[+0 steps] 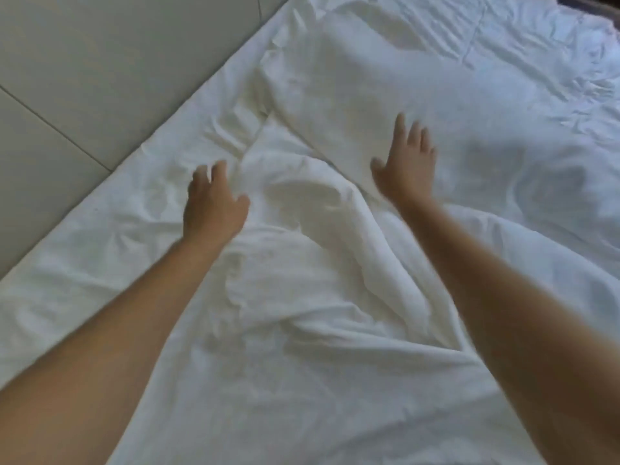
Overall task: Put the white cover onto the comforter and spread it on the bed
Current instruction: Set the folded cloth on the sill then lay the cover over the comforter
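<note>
White bedding fills the bed. A rumpled white cover lies bunched in thick folds in the middle, running toward me. A flatter white layer, which may be the comforter, stretches away beyond it. My left hand hovers over or touches the folds at the left with fingers loosely curled, holding nothing. My right hand lies flat on the flatter layer, fingers straight and spread. Both bare forearms reach in from the bottom corners. The image is slightly blurred.
The bed's left edge runs diagonally from lower left to upper middle. Beyond it is a pale tiled floor. A dark strip shows at the top right corner past the bedding.
</note>
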A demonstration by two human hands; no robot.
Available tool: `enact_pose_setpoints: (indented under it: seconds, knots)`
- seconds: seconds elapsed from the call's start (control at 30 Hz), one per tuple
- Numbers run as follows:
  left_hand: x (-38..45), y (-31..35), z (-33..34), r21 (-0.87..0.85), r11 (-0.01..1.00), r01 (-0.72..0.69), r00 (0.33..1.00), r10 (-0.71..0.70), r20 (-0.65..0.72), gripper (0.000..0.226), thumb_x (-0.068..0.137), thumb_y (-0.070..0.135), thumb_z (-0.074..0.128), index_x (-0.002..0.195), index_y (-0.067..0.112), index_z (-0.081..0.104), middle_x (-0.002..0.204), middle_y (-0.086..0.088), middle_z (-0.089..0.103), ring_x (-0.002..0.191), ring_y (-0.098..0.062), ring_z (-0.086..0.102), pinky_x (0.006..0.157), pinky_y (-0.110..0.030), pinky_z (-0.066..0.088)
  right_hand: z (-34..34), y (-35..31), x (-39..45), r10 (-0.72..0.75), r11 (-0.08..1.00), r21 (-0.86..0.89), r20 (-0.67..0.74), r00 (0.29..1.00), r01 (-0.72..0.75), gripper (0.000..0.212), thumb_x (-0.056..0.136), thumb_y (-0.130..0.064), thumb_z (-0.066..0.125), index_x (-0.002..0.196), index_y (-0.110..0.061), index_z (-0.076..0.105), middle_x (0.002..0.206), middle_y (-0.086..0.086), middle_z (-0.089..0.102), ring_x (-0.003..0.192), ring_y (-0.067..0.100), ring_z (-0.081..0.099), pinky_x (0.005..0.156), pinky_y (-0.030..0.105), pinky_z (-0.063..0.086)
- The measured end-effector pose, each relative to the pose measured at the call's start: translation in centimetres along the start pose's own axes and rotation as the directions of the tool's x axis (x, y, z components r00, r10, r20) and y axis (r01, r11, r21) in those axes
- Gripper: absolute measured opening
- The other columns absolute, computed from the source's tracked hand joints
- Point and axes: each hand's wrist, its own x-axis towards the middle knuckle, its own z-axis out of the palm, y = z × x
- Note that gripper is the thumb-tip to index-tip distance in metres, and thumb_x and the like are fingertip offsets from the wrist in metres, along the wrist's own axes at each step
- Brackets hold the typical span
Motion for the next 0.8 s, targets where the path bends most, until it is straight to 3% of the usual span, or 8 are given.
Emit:
enact_pose_setpoints:
  seconds: [0.13,0.2,0.27,0.37,0.47,0.57,0.67,0.8]
  knots:
    - [-3.3,-7.4,4.9,0.051,0.975,0.217,0.976,-0.217,0.004,0.051,0.097,0.030,0.047,0.142,0.008,0.038,0.142,-0.022,0.041,0.128,-0.038,0.040,0.101,-0.048,0.037,11.0,4.6,-12.1,-0.089,0.996,0.038,0.227,0.970,0.082,0.071,0.091,-0.048,0.025,0.153,-0.014,0.019,0.157,0.020,0.017,0.146,0.035,0.012,0.118,0.049,0.012]
    - [-4.2,-10.7,5.6,0.047,0.915,0.401,0.915,-0.402,0.026,0.047,0.099,0.031,0.040,0.135,0.002,0.045,0.133,-0.026,0.048,0.120,-0.042,0.047,0.096,-0.047,0.038,14.6,6.5,-17.3,-0.089,0.993,-0.040,0.333,0.939,0.109,0.076,0.087,-0.051,0.004,0.154,-0.016,0.014,0.160,0.015,0.007,0.148,0.030,0.003,0.119,0.047,0.006]
    - [-4.7,-13.2,5.6,0.065,0.872,0.486,0.868,-0.490,0.083,0.048,0.099,0.038,0.035,0.123,0.000,0.054,0.123,-0.027,0.055,0.111,-0.042,0.052,0.089,-0.045,0.040,16.0,7.5,-19.0,-0.058,0.992,-0.090,0.332,0.942,0.093,0.074,0.088,-0.050,0.000,0.154,-0.019,0.008,0.161,0.011,-0.001,0.149,0.025,-0.004,0.119,0.042,-0.001]
    - [-5.3,-15.3,4.5,0.000,0.893,0.450,0.862,-0.434,0.261,0.056,0.089,0.058,0.049,0.103,0.006,0.062,0.107,-0.019,0.063,0.097,-0.036,0.059,0.080,-0.040,0.043,15.2,6.2,-18.0,-0.027,0.998,-0.055,0.265,0.964,0.043,0.077,0.082,-0.050,0.009,0.151,-0.019,0.024,0.160,0.012,0.014,0.147,0.027,0.011,0.117,0.041,0.008]
    - [-5.8,-16.7,3.2,-0.071,0.924,0.377,0.852,-0.316,0.419,0.052,0.080,0.057,0.068,0.111,0.016,0.062,0.107,-0.007,0.066,0.095,-0.029,0.062,0.083,-0.039,0.049,13.6,3.5,-15.9,0.026,0.980,0.194,0.088,0.996,-0.043,0.060,0.080,-0.035,0.036,0.133,-0.011,0.049,0.141,0.013,0.045,0.128,0.034,0.042,0.106,0.041,0.032]
    - [-6.3,-17.7,3.6,-0.176,0.921,0.347,0.842,-0.223,0.492,0.055,0.080,0.040,0.077,0.126,0.018,0.058,0.119,-0.004,0.064,0.104,-0.023,0.061,0.087,-0.035,0.047,12.4,-1.4,-12.9,-0.346,0.915,0.200,-0.058,0.936,0.350,0.051,0.083,-0.010,0.055,0.133,-0.010,0.051,0.139,0.011,0.049,0.124,0.032,0.046,0.096,0.040,0.043]
    - [-6.6,-18.7,5.0,-0.200,0.937,0.288,0.854,-0.156,0.497,0.064,0.077,0.037,0.079,0.134,0.019,0.054,0.128,-0.003,0.062,0.114,-0.023,0.058,0.091,-0.031,0.043,11.9,-8.6,-8.3,-0.622,0.779,0.170,0.082,0.779,0.604,0.059,0.089,-0.009,0.054,0.144,-0.022,0.040,0.137,0.004,0.050,0.120,0.027,0.051,0.089,0.039,0.048]
    - [-6.3,-20.4,6.1,-0.181,0.958,0.223,0.865,-0.108,0.490,0.062,0.082,0.031,0.075,0.137,0.018,0.051,0.132,-0.004,0.059,0.120,-0.024,0.055,0.095,-0.030,0.042,13.5,-15.3,-3.5,-0.569,0.724,-0.140,0.433,0.699,0.676,0.068,0.094,-0.021,0.051,0.151,-0.035,0.018,0.116,0.009,0.058,0.102,0.032,0.058,0.076,0.036,0.044]
